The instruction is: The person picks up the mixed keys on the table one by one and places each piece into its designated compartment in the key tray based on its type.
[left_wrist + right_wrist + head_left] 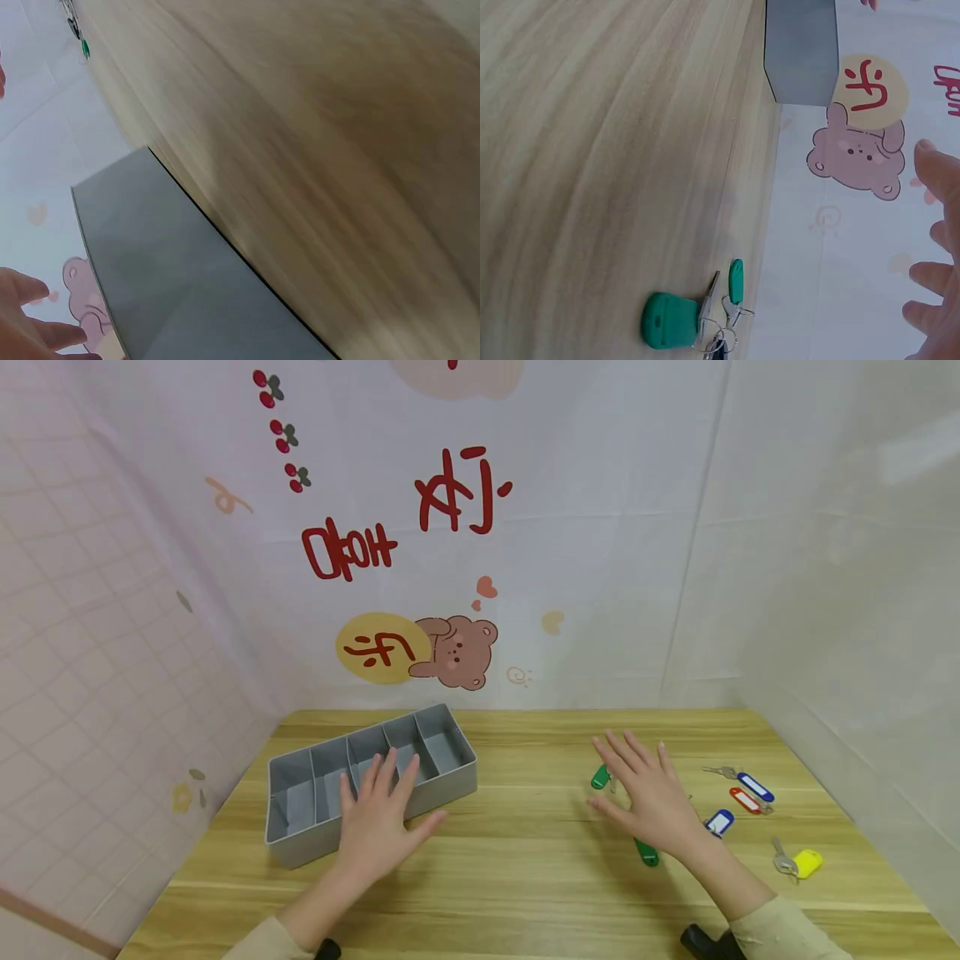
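- Left hand is held raised over the front of the box, fingers spread and extended; nothing is grasped by it.
- Right hand is likewise held raised with fingers spread, nothing grasped, above the tagged keys; part of the group is hidden by it.
- On the left of the table, the box is set at an angle, its row of five compartments facing up.
- Near the right fingertips an upper green tag is seen; a lower green tag is partly covered by the wrist side of that hand.
- Farther right are spread a far blue tag beside its key, a red tag, a near blue tag and a yellow tag, to which a second key is joined.
- Behind the table, a bear is printed on the white backdrop.
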### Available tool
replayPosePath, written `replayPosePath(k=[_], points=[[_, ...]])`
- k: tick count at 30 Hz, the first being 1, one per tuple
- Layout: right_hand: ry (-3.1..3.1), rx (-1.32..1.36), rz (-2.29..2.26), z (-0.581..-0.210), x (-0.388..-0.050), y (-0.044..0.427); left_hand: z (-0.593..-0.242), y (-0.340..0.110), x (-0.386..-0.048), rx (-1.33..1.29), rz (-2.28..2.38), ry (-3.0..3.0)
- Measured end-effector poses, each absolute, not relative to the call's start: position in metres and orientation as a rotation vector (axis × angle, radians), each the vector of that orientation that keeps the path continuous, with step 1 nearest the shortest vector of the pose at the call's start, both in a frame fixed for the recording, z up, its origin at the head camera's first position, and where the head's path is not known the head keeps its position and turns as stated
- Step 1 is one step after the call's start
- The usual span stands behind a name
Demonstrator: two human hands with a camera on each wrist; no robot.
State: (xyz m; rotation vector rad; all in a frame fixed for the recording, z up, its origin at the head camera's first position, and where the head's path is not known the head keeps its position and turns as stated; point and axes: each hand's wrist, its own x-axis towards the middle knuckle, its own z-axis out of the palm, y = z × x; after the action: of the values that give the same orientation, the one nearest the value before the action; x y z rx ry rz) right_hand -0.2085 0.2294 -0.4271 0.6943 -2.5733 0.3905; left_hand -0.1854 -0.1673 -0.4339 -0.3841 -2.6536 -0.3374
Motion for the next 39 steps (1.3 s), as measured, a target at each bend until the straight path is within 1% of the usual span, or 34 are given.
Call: replayPosePath(k=[16, 32, 39], points=[[-2.442, 0.683, 0.655, -0.435, -0.214, 0.236, -0.437, -0.207, -0.184, -0.352, -0.352, -2.483], [-2.375, 0.578, 1.002, -0.443, -0.219, 0.255, -0.423, -0.243, -0.178, -0.119, -0.581, -2.529], [-2.424, 0.477, 1.135, -0.439, -0.212, 0.265, -0.412, -0.259, -0.174, -0.067, -0.755, -2.641]])
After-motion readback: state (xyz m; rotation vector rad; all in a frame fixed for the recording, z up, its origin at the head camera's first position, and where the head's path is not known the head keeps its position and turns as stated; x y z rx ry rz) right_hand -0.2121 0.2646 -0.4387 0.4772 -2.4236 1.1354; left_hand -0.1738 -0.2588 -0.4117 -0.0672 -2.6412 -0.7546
